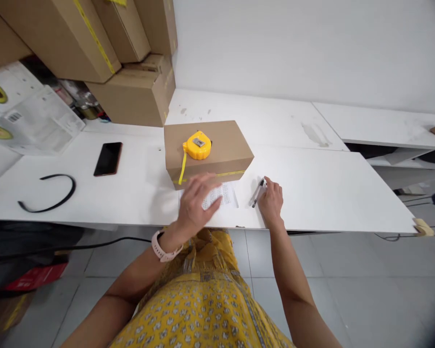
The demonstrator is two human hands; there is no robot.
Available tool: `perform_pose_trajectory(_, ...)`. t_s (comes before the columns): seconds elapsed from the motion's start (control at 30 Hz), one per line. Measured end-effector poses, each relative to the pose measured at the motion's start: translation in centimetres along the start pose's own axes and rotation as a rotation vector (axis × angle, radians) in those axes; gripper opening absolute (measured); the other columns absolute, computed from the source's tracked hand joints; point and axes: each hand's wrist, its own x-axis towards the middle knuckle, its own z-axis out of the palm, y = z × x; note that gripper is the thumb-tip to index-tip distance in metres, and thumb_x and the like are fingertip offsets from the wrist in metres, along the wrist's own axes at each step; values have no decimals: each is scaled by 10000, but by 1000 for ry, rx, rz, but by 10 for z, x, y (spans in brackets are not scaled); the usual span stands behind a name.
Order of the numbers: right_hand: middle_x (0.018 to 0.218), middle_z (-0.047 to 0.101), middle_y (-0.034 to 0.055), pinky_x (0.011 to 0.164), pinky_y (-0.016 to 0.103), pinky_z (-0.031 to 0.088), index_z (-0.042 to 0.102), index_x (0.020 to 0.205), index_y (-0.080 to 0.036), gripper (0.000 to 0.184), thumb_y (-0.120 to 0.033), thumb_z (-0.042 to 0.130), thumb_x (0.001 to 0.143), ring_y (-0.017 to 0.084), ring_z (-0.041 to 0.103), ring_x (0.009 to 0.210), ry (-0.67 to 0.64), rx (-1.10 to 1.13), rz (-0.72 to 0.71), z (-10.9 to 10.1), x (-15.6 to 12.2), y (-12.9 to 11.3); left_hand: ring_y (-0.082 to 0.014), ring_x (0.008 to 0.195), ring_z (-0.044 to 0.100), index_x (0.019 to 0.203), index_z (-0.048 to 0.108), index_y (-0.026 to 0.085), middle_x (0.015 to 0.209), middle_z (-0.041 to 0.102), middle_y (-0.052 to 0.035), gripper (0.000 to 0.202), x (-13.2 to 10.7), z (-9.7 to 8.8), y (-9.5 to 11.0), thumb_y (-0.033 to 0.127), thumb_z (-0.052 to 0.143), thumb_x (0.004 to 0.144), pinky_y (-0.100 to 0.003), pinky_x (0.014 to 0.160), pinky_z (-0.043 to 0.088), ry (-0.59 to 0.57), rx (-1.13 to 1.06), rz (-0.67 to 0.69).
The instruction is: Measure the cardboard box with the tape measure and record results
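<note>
White desk (pixel 329 193), front edge: my left hand (pixel 195 200) is spread, empty; not sure my curled right hand (pixel 271 200) grips the pen (pixel 256 194).

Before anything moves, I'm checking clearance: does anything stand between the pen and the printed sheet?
Nothing visible stands between the pen and the printed sheet; the left hand covers part of the sheet in this view.

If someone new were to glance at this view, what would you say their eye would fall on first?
Probably the bright yellow tape measure, lying on top of the brown cardboard box in the middle of the white table. The yellow patterned garment at the bottom, between the arms, would likely come next. Then perhaps the hands: the left over a printed sheet by the box's near side, the right at a pen.
</note>
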Motion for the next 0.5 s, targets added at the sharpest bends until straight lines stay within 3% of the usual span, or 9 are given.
perform_pose_trajectory(0.07, 1082, 652, 154, 886, 426, 471, 570, 1343, -154, 544, -62, 331, 863, 283, 555, 1038, 43, 24, 30, 4, -1, 2, -290, 1242, 564, 1195, 626, 229, 1308, 639, -110, 273, 33, -13, -14, 288, 638, 929, -505, 1095, 424, 146, 84, -68)
perform_pose_trajectory(0.1, 1071, 662, 153, 880, 429, 480, 577, 1328, -147, 522, -82, 339, 869, 282, 565, 1032, 61, 47, 43, 5, -2, 3, -314, 1270, 537, 1232, 613, 231, 1354, 610, -121, 350, 49, -15, -23, 295, 680, 895, -520, 1102, 409, 150, 124, -132)
perform_pose_trajectory(0.23, 1023, 685, 148, 851, 443, 511, 611, 1247, -137, 408, -249, 387, 926, 266, 607, 934, 238, 178, 119, -3, -3, -2, -369, 1318, 482, 1350, 549, 205, 1380, 580, -151, 638, 90, -12, -52, 311, 789, 768, -537, 1118, 379, -26, 145, -341)
perform_pose_trajectory(0.3, 1047, 681, 157, 866, 450, 519, 628, 1201, -142, 389, -337, 409, 946, 256, 615, 924, 386, 275, 155, -19, -2, -19, -343, 1243, 549, 1316, 557, 199, 1286, 634, -135, 599, 95, -10, -51, 316, 772, 768, -515, 1081, 417, -48, -3, -411)
perform_pose_trajectory(0.37, 1069, 678, 151, 871, 439, 528, 642, 1169, -160, 393, -421, 436, 960, 246, 623, 943, 440, 447, 199, -43, 0, -49, -288, 1091, 636, 1290, 547, 202, 1204, 670, -118, 558, 92, -12, -38, 378, 737, 796, -469, 982, 497, -85, -345, -484)
perform_pose_trajectory(0.4, 1074, 682, 132, 851, 424, 536, 646, 1172, -179, 404, -471, 463, 962, 231, 633, 921, 386, 584, 252, -56, 2, -67, -258, 995, 666, 1289, 533, 202, 1162, 684, -113, 564, 89, -15, -28, 430, 717, 807, -442, 912, 532, -130, -562, -518)
perform_pose_trajectory(0.43, 1043, 697, 107, 820, 404, 544, 659, 1156, -200, 418, -527, 503, 947, 217, 642, 883, 243, 753, 286, -69, 6, -85, -228, 898, 680, 1290, 518, 199, 1116, 695, -107, 581, 85, -18, -17, 476, 701, 812, -411, 839, 553, -187, -769, -548)
perform_pose_trajectory(0.5, 993, 720, 85, 771, 369, 549, 694, 1115, -216, 496, -636, 513, 924, 202, 656, 838, -145, 1088, 266, -93, 16, -119, -186, 764, 669, 1273, 508, 191, 1040, 702, -93, 599, 79, -24, 2, 514, 696, 804, -354, 722, 555, -283, -1052, -595)
